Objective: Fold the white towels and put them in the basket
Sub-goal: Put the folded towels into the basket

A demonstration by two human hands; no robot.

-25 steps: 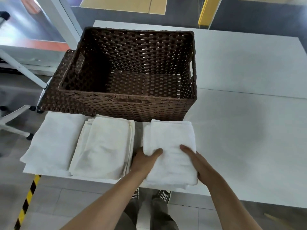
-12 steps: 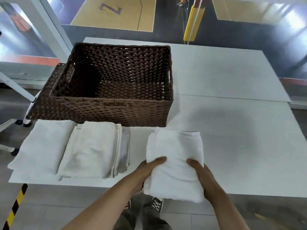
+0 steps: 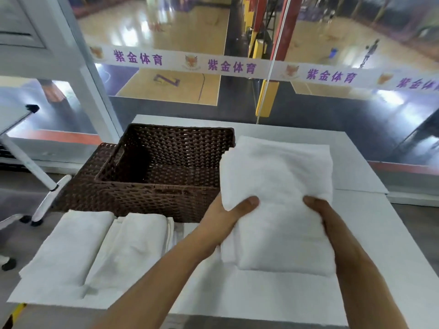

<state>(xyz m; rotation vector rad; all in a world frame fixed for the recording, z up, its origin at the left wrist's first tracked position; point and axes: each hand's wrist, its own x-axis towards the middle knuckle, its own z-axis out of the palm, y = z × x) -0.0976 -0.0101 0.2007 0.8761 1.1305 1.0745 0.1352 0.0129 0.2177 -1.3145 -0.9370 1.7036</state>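
A folded white towel (image 3: 278, 191) is lifted off the table, held between both hands just right of the brown wicker basket (image 3: 142, 193). My left hand (image 3: 228, 214) grips its left edge, thumb on top. My right hand (image 3: 320, 212) grips its right edge the same way. The basket's inside shows only its woven floor. Two more folded white towels lie on the table in front of the basket, one at the far left (image 3: 69, 245) and one beside it (image 3: 133, 248).
The white table (image 3: 285, 298) runs on to the right and behind. A second wicker piece (image 3: 95, 157) juts out behind the basket's left side. A white metal stand (image 3: 31, 167) is off the table's left edge. A glass wall stands beyond the table.
Both hands have raised the folded towel from the table's front edge up and forward, level with the basket's right rim. The head camera has tilted up.
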